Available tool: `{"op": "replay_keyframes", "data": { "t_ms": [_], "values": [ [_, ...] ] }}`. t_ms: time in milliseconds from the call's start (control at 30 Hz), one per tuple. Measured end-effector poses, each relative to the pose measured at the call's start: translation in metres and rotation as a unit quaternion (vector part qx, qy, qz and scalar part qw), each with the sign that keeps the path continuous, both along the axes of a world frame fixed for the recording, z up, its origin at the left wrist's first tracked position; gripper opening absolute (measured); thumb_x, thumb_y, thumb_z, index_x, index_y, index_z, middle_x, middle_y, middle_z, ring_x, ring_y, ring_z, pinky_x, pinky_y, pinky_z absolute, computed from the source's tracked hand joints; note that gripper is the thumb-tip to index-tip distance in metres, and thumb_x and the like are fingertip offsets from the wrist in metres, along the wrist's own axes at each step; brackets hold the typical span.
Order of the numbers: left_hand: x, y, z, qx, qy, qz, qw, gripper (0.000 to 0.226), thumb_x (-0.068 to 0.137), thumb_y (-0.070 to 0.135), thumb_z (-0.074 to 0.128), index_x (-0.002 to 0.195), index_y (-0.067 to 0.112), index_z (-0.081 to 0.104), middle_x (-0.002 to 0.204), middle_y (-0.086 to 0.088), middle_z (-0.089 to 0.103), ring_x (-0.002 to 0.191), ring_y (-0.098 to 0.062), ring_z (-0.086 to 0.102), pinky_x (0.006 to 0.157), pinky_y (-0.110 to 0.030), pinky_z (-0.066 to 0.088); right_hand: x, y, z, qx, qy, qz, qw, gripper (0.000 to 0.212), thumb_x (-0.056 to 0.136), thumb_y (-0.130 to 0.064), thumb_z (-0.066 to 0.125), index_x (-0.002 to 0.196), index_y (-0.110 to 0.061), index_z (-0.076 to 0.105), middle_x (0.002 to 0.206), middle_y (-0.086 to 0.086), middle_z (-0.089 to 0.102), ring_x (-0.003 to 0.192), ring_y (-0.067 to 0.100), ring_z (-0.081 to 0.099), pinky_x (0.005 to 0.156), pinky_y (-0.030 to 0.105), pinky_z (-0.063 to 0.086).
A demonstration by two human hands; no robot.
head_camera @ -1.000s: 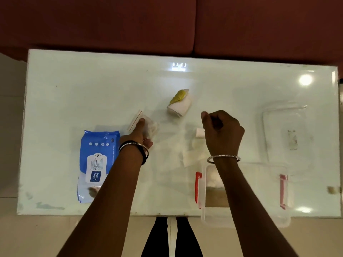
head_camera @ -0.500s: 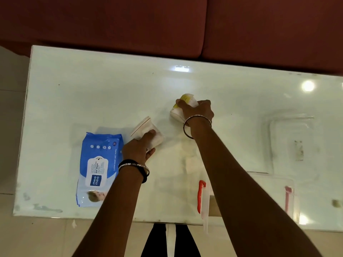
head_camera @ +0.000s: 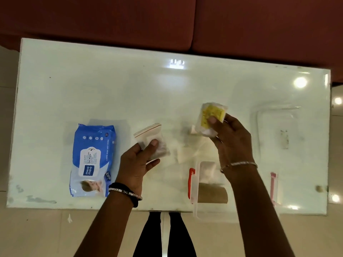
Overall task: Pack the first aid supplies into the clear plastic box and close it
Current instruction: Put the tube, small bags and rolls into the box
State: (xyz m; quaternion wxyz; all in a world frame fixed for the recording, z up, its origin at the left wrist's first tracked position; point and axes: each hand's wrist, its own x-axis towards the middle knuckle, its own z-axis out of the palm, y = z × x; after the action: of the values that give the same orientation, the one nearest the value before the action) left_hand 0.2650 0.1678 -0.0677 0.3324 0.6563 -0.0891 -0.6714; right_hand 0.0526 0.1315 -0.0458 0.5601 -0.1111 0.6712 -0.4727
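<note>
I see the wipes (head_camera: pixel 92 160) lying flat, the left hand (head_camera: pixel 137 164) pinching the bag (head_camera: pixel 152 140) beside them, and the right hand (head_camera: pixel 232 143), down on the table before, now gripping the yellow pack (head_camera: pixel 211 115) lifted near the open box (head_camera: pixel 195 190).

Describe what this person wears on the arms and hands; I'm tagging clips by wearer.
No sleeves or gloves are in view. At the wrist of the left hand sit a black band and a silvery studded bangle beside it. At the wrist of the right hand is one thin silvery bangle.
</note>
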Motion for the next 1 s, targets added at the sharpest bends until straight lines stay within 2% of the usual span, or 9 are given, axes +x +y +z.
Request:
{"op": "replay_keyframes", "data": {
  "t_ms": [100, 233, 367, 500, 533, 667, 767, 833, 1000],
  "values": [
    [-0.01, 0.011, 0.012, -0.022, 0.031, -0.05, 0.998, 0.028, 0.071, 0.034, 0.074, 0.097, 0.025, 0.077, 0.103, -0.002, 0.077, 0.097, -0.018, 0.074, 0.084, -0.035, 0.058, -0.031, 0.045, 0.016, -0.007, -0.054, -0.01, 0.998, 0.054, 0.076, -0.016, 0.075, 0.126, -0.002, 0.061, 0.116, 0.011, 0.073, 0.111, 0.023, 0.069, 0.091, 0.035, 0.057],
    [-0.025, 0.029, 0.021, -0.039, 0.075, -0.096, 0.992, 0.04, 0.066, 0.038, 0.075, 0.103, 0.022, 0.076, 0.108, -0.003, 0.076, 0.102, -0.017, 0.072, 0.083, -0.03, 0.06, -0.07, 0.1, 0.024, 0.012, -0.077, 0.02, 0.997, 0.049, 0.081, -0.007, 0.067, 0.129, 0.0, 0.057, 0.118, 0.014, 0.071, 0.11, 0.024, 0.068, 0.093, 0.034, 0.056],
    [-0.04, 0.046, 0.024, -0.039, 0.082, -0.141, 0.986, 0.043, 0.073, 0.032, 0.069, 0.112, 0.015, 0.071, 0.112, -0.005, 0.075, 0.105, -0.019, 0.07, 0.087, -0.034, 0.059, -0.092, 0.133, 0.014, 0.091, 0.007, 0.036, 0.995, 0.05, 0.069, -0.009, 0.076, 0.118, -0.005, 0.066, 0.109, 0.015, 0.075, 0.097, 0.022, 0.074, 0.078, 0.026, 0.059],
    [-0.054, 0.06, 0.026, -0.034, 0.07, -0.185, 0.98, 0.04, 0.076, 0.028, 0.067, 0.112, 0.009, 0.069, 0.109, -0.009, 0.075, 0.104, -0.023, 0.07, 0.091, -0.036, 0.057, -0.097, 0.141, -0.015, 0.171, 0.135, 0.086, 0.972, 0.046, 0.072, -0.003, 0.081, 0.116, -0.003, 0.066, 0.105, 0.017, 0.075, 0.089, 0.022, 0.073, 0.073, 0.024, 0.053],
    [-0.057, 0.063, 0.025, -0.033, 0.062, -0.196, 0.978, 0.038, 0.077, 0.027, 0.066, 0.11, 0.01, 0.07, 0.108, -0.01, 0.075, 0.103, -0.023, 0.071, 0.092, -0.037, 0.056, -0.095, 0.139, -0.024, 0.188, 0.157, 0.103, 0.964, 0.046, 0.072, -0.006, 0.083, 0.115, -0.003, 0.066, 0.105, 0.017, 0.074, 0.089, 0.022, 0.072, 0.074, 0.025, 0.054],
    [-0.065, 0.071, 0.024, -0.034, 0.025, -0.227, 0.973, 0.02, 0.086, 0.021, 0.065, 0.104, 0.016, 0.071, 0.103, -0.007, 0.077, 0.099, -0.02, 0.071, 0.09, -0.038, 0.054, -0.084, 0.131, -0.053, 0.232, 0.245, 0.148, 0.93, 0.049, 0.069, -0.024, 0.087, 0.112, -0.009, 0.071, 0.106, 0.009, 0.074, 0.093, 0.023, 0.068, 0.092, 0.037, 0.052],
    [-0.069, 0.076, 0.021, -0.038, 0.014, -0.234, 0.971, 0.016, 0.088, 0.017, 0.064, 0.102, 0.018, 0.072, 0.099, -0.003, 0.078, 0.096, -0.017, 0.073, 0.084, -0.03, 0.058, -0.077, 0.126, -0.065, 0.238, 0.255, 0.153, 0.924, 0.051, 0.068, -0.033, 0.087, 0.111, -0.012, 0.073, 0.104, 0.007, 0.075, 0.094, 0.023, 0.068, 0.092, 0.036, 0.051],
    [-0.072, 0.079, 0.02, -0.041, 0.006, -0.231, 0.972, 0.015, 0.088, 0.016, 0.065, 0.101, 0.017, 0.073, 0.098, -0.002, 0.078, 0.095, -0.018, 0.073, 0.081, -0.026, 0.059, -0.074, 0.124, -0.07, 0.236, 0.256, 0.15, 0.925, 0.053, 0.067, -0.035, 0.088, 0.112, -0.012, 0.072, 0.104, 0.006, 0.075, 0.089, 0.02, 0.066, 0.084, 0.029, 0.048],
    [-0.079, 0.082, 0.021, -0.033, -0.062, -0.238, 0.969, 0.019, 0.083, 0.022, 0.071, 0.101, 0.017, 0.075, 0.097, -0.002, 0.078, 0.094, -0.02, 0.073, 0.09, -0.042, 0.057, -0.07, 0.122, -0.071, 0.224, 0.258, 0.151, 0.928, 0.061, 0.063, -0.04, 0.089, 0.114, -0.013, 0.07, 0.098, 0.002, 0.073, 0.084, 0.015, 0.065, 0.079, 0.025, 0.045]
  ]
}}
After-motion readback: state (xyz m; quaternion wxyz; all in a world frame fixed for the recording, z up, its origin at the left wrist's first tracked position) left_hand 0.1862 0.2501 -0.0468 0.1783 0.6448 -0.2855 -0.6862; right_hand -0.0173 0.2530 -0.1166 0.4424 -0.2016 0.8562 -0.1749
